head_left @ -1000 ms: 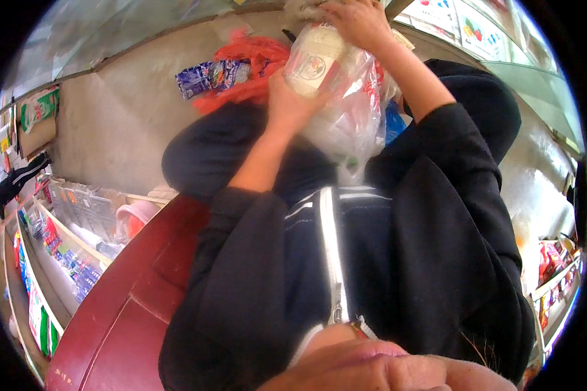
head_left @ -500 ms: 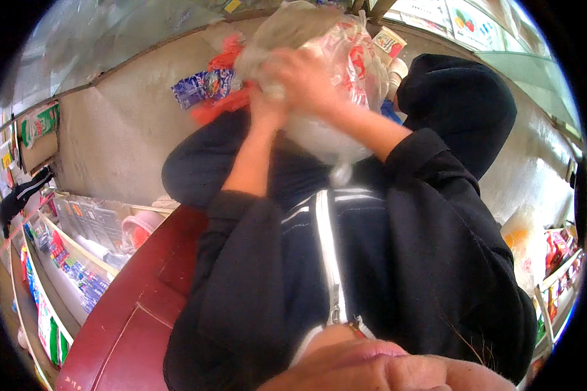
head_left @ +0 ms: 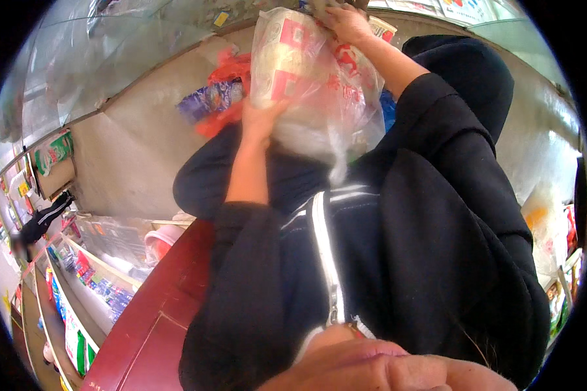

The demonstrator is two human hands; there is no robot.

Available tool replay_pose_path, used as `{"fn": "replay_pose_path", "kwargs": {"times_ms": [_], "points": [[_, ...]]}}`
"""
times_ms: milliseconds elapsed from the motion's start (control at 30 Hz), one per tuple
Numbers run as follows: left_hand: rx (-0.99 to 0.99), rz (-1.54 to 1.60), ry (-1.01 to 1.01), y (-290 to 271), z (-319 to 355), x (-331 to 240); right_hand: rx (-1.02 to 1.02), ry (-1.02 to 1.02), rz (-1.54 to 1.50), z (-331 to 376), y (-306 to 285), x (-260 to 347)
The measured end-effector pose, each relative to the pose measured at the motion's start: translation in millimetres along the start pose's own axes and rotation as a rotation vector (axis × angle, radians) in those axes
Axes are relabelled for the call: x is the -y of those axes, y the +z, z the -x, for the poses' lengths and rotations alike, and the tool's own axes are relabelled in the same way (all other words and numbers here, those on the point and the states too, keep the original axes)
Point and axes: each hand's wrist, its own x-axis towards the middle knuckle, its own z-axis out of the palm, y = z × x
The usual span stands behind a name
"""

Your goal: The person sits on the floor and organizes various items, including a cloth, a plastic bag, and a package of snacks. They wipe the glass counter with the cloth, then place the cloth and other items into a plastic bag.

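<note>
A clear plastic bag (head_left: 355, 98) with red print sits at my lap, its twisted end hanging toward me. White-and-pink packets (head_left: 285, 58) show through its left part. My left hand (head_left: 262, 118) grips the near left side of that bag, fingers partly hidden against it. Beyond the bag's far edge, my right hand (head_left: 349, 25) is stretched out with its fingers bent around a grey-brown thing (head_left: 323, 9), too cut off to name. Left of the bag lie a red plastic bag (head_left: 231, 68) and a blue printed packet (head_left: 210, 99).
A paper tub (head_left: 382, 28) stands past my right wrist. Glass panels (head_left: 65, 72) rise at the far left. Shelves with packaged goods (head_left: 88, 274) and a pink basin (head_left: 163, 240) are at left. A dark red seat (head_left: 156, 326) is beside me. Another bag (head_left: 544, 228) hangs at right.
My right hand has moved away from my left hand, out to the far side of the bag. The white-and-pink packets have come into sight. My left hand stays at the bag's near left.
</note>
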Motion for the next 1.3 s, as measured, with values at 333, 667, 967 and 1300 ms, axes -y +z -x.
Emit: {"fn": "replay_pose_path", "kwargs": {"times_ms": [333,667,967,1300], "points": [[0.05,0.134,-0.083,-7,-9,5,-0.586,-0.094,-0.471,17,-58,90],[0.112,0.183,-0.136,-16,-11,17,0.005,0.386,-0.42,73,30,54],[0.082,0.352,-0.205,-21,-16,19,-0.303,0.534,-0.917,27,-21,53],[0.02,0.334,-0.245,-19,-10,14,0.109,-0.013,-0.462,78,-57,122]]}}
